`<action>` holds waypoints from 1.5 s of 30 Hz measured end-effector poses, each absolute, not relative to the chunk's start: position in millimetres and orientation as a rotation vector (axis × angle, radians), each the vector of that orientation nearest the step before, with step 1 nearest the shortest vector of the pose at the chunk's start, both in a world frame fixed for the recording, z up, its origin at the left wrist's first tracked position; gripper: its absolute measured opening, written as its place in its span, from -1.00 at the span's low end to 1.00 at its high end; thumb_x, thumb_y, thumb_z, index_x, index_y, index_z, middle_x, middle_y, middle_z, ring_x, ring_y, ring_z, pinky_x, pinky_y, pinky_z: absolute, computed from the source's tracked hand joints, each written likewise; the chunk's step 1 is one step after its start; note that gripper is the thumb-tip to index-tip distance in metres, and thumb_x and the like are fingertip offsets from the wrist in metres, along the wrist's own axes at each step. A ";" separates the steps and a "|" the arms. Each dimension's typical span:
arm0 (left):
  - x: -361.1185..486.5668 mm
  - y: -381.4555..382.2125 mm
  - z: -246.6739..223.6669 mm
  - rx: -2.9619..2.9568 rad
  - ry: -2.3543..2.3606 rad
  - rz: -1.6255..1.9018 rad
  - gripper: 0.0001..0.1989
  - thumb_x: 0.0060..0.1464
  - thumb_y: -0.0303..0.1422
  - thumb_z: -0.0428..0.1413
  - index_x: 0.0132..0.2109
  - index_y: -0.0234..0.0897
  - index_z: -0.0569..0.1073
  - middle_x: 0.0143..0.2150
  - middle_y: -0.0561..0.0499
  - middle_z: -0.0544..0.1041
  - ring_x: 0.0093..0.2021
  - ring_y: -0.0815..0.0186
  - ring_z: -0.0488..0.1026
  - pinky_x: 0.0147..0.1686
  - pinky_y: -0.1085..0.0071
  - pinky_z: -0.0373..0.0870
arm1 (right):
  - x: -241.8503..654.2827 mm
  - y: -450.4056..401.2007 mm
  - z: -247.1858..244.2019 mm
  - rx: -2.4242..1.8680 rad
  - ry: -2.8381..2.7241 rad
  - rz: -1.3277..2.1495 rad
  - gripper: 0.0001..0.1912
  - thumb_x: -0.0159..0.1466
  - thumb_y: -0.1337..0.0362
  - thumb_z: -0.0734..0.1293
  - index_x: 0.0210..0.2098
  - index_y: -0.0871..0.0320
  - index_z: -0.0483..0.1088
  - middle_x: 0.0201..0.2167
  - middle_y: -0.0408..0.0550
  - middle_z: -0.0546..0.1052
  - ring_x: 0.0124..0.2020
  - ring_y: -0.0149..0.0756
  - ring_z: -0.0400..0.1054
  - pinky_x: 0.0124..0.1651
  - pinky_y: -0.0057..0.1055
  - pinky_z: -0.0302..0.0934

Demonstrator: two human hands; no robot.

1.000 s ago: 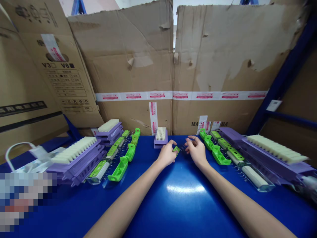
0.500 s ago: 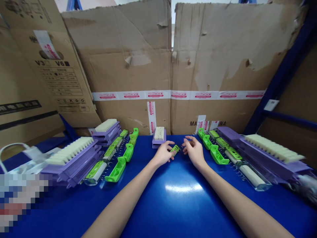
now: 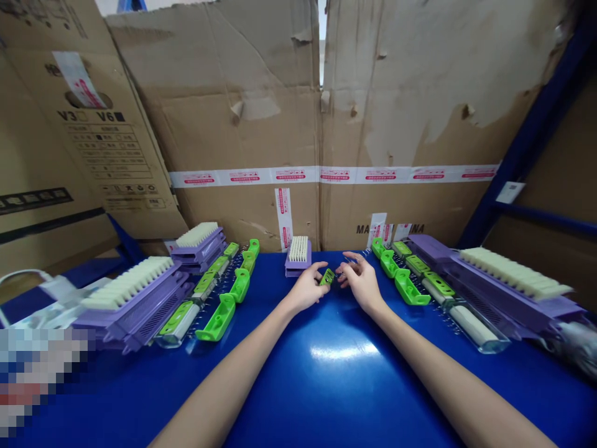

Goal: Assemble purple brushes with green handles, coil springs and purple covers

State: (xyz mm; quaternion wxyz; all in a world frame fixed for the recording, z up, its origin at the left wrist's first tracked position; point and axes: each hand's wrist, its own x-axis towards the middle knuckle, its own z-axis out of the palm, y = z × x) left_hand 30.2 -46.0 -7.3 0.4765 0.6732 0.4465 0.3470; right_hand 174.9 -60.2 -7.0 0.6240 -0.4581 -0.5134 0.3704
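Observation:
My left hand (image 3: 305, 290) holds a small green plastic piece (image 3: 328, 277) with dark openings between thumb and fingers, just above the blue table. Close on its right side, my right hand (image 3: 361, 283) has its fingertips bent in towards the piece. Something thin and metallic shows at those fingertips, too small to name. Behind my left hand stands a purple plastic part (image 3: 298, 266) topped with cream bristles.
On the left, green trays (image 3: 218, 319), clear-cased green-topped pieces (image 3: 177, 320) and purple bristled parts (image 3: 128, 305) stand in rows. Similar green trays (image 3: 410, 289) and a purple bristled part (image 3: 517, 292) line the right. Cardboard (image 3: 242, 130) walls the back of the blue table (image 3: 345, 392).
My right hand has come slightly left, its fingertips closer to the green piece. My left hand still holds the piece. The whole view has shifted a little.

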 end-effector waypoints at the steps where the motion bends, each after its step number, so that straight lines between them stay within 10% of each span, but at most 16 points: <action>1: 30.0 -46.0 -6.7 1.659 1.094 0.831 -0.39 -0.06 -0.56 0.08 0.17 -0.26 0.17 -0.46 0.19 0.25 -0.62 0.57 0.26 -0.71 0.69 0.17 | 174.7 -60.5 -7.3 -1.053 -1.194 0.861 -0.45 0.02 0.05 0.33 -0.08 0.23 0.28 -0.51 -0.11 0.46 -0.57 -0.37 0.34 -0.60 -0.47 0.25; 30: 37.4 -68.8 4.5 2.414 1.510 0.508 -0.55 -0.04 -0.16 0.12 0.01 -0.18 0.40 -0.20 -0.15 0.55 -0.19 0.01 0.49 -0.29 0.30 0.33 | 176.3 -58.7 -10.3 -1.179 -1.233 0.823 -0.59 0.08 0.07 0.30 -0.16 0.20 0.34 -0.53 -0.12 0.46 -0.62 -0.37 0.34 -0.64 -0.48 0.21; 45: 36.2 -39.4 -8.9 2.177 1.354 0.885 -0.66 0.00 -0.27 0.12 -0.05 -0.27 0.45 -0.46 0.07 0.50 -0.40 0.32 0.43 -0.39 0.48 0.26 | 177.2 -58.6 -4.3 -1.030 -1.025 1.096 -0.57 -0.03 0.09 0.41 -0.24 0.20 0.34 -0.49 -0.10 0.49 -0.53 -0.35 0.41 -0.58 -0.50 0.29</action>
